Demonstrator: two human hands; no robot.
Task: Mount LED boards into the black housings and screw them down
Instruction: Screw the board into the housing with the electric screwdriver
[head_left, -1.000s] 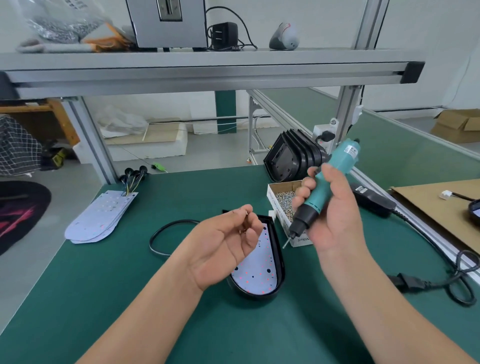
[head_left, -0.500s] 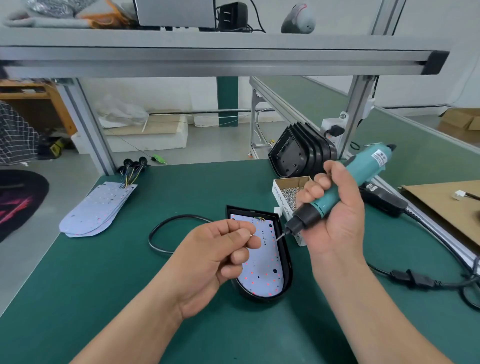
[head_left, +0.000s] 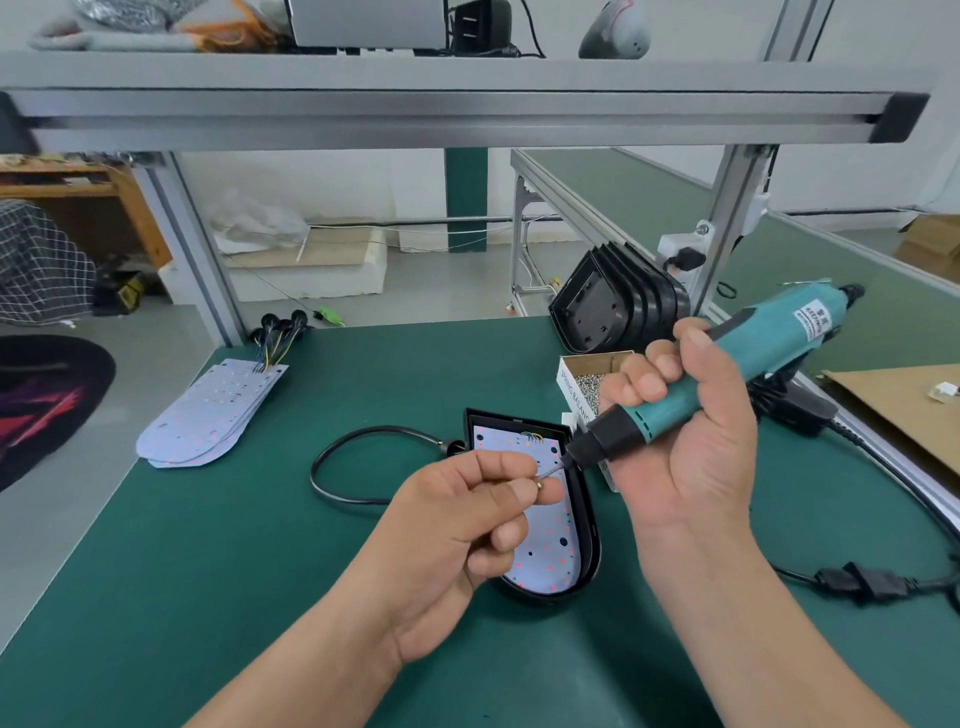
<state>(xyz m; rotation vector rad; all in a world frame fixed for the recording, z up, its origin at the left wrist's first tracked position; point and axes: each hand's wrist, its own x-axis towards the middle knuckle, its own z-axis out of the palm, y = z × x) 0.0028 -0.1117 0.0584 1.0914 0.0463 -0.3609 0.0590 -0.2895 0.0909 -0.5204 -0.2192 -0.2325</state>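
A black housing (head_left: 588, 525) lies on the green table with a white LED board (head_left: 548, 561) seated inside it. My left hand (head_left: 467, 525) hovers over the housing and pinches a small screw (head_left: 540, 484) between thumb and forefinger. My right hand (head_left: 691, 447) grips a teal electric screwdriver (head_left: 727, 369), tilted down to the left. Its bit tip meets the screw at my left fingertips. A black cable (head_left: 343, 457) loops out from the housing's top left corner.
A small cardboard box of screws (head_left: 587, 379) sits just behind the housing. Several empty black housings (head_left: 613, 306) stand stacked behind the box. A pile of LED boards (head_left: 208, 415) with wires lies at the far left. The screwdriver's power cord (head_left: 852, 582) runs along the right side.
My hands came together: the screwdriver tilted flatter and its bit moved left to the screw in my left fingers. The view shifted slightly downward.
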